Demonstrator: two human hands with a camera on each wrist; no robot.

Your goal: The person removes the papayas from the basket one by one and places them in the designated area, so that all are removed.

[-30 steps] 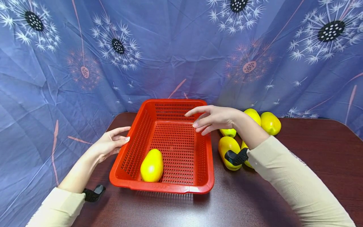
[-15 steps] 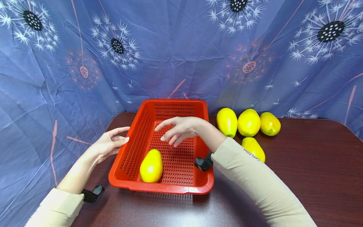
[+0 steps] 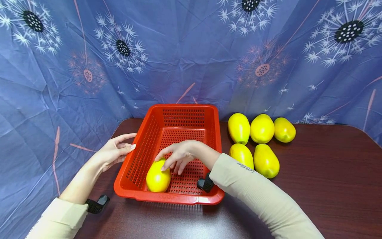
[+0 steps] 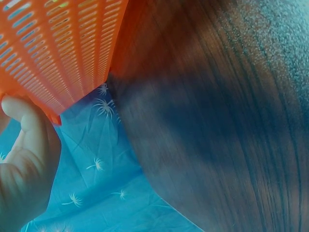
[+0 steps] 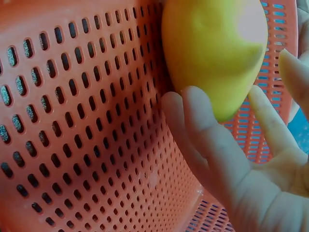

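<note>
A yellow mango lies in the near left corner of a red plastic basket. Over it, my right hand reaches in from the right with fingers spread. In the right wrist view, fingertips are right at the lower end of the mango, and the thumb is apart from it. My left hand holds the basket's left rim, thumb and forefinger at the edge. The left wrist view has that hand bent up against the rim of the basket.
Several more mangoes stand right of the basket, among them a back one and a front one. They rest on a dark brown table. A blue dandelion-print curtain hangs along the table's back and left edges.
My right hand has moved from above the basket's right rim, left and down to the mango inside. The left hand stays at the rim.
</note>
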